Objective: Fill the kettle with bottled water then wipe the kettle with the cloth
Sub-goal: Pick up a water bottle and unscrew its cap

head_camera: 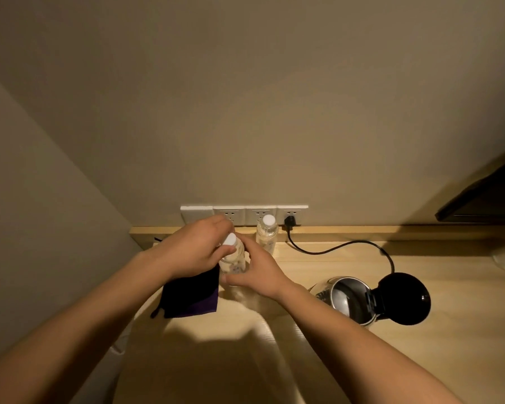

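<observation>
A: Pale, smooth-grained wooden desk (347, 360) under a plain beige wall (245, 97) — dim light, hard surfaces. What worries you?

B: Spillage. Take the round steel electric kettle (343, 298) as the marker: its black domed lid (404, 298) is flipped open to its right, so it stands ready, but its black cord (341, 246) runs behind it to the white socket strip (244, 215). Water poured carelessly could reach that plug.

A: And the bottle?

B: The clear, thin plastic water bottle with a white cap (233, 258) is well left of the kettle. The left hand (193, 249) is curled over its neck at the cap; the right hand (257, 272) clasps its lower body. I think it is being uncapped, though fingers hide the thread. Soft walls squeezed as the cap comes off would slop water.

A: Onto what?

B: The soft dark purple-black folded cloth (191, 295), lying just beside the bottle, farther left of the kettle. A second capped clear bottle (267, 231) stands behind, by the sockets.
</observation>
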The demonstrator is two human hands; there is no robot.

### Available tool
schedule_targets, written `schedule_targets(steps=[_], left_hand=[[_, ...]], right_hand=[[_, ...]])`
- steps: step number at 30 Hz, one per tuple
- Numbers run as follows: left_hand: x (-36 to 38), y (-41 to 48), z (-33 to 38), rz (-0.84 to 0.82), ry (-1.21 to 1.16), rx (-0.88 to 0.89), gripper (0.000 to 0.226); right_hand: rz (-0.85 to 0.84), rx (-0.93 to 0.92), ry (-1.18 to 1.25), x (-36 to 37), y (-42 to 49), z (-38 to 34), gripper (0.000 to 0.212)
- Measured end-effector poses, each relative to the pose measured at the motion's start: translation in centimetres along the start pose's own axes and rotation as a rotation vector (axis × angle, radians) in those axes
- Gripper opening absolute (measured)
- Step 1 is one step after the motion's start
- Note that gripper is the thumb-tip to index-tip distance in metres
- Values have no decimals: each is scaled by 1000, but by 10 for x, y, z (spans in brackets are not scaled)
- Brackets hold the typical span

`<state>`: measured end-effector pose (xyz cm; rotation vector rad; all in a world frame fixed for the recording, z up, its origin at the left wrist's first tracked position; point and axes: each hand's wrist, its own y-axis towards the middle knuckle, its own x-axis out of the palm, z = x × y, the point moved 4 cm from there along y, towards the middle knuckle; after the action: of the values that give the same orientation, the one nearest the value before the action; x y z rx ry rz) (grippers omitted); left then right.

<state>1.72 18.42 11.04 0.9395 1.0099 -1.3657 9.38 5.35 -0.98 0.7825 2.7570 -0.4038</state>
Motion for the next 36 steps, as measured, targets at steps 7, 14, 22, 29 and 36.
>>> schedule_targets(steps=[7,14,22,29,36], left_hand=[[-15,-20,13,-76,75,172,26],[-9,-21,28,-66,45,185,26],[16,-31,47,154,51,-117,35],[-18,-18,38,-162,-158,221,49],[-5,-13,45,-72,-58,263,32]], right_hand=[[16,-41,228,21,-12,-4,50],[104,-45,284,22,-27,-2,46],[249,-2,245,24,-46,7,50],[214,-38,238,16,-48,2,56],[213,-18,222,12,-50,8,53]])
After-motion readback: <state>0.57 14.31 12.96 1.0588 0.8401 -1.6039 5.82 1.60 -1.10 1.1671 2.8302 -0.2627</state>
